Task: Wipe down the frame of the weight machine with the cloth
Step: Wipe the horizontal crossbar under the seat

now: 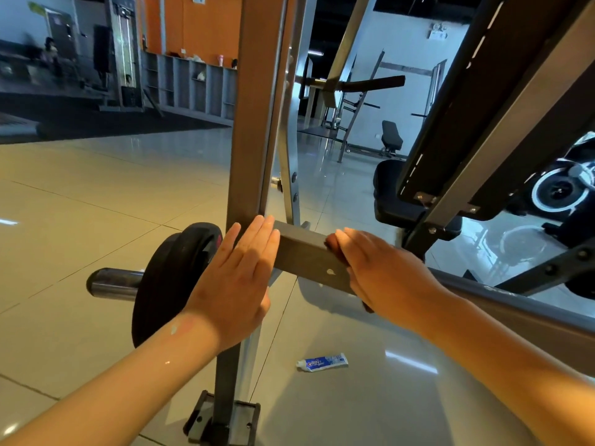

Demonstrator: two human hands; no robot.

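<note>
- Both bare forearms reach in from the bottom of the view, nearest the camera, toward a grey square crossbar [309,255] of the weight machine.
- Left hand [238,278] is flat and fully open, fingers straight and together; its palm faces the crossbar near where the bar meets the tall upright post [254,123]. It holds nothing; whether it presses the metal or only hovers beside it I cannot tell.
- Right hand [383,268] lies over the crossbar's near side with the fingers extended, pressing a dark reddish cloth [335,249] against the bar. Only a small edge of the cloth shows at the fingertips and below the palm, so this grip is a flat press rather than a closed fist.
- Step in hand, as I judge it: wiping this crossbar, with much of the frame left to do, namely the upright post, the base plate [222,420] on the floor and the angled rails [502,140] at upper right.
- Next move calls for sliding the cloth along the bar toward the post under steady pressure, the left hand clearing out of the path.
- Behind the left hand a black weight plate [167,278] sits on a steel peg [112,283].
- A toothpaste tube [322,362] lies on the floor tiles below the crossbar.
</note>
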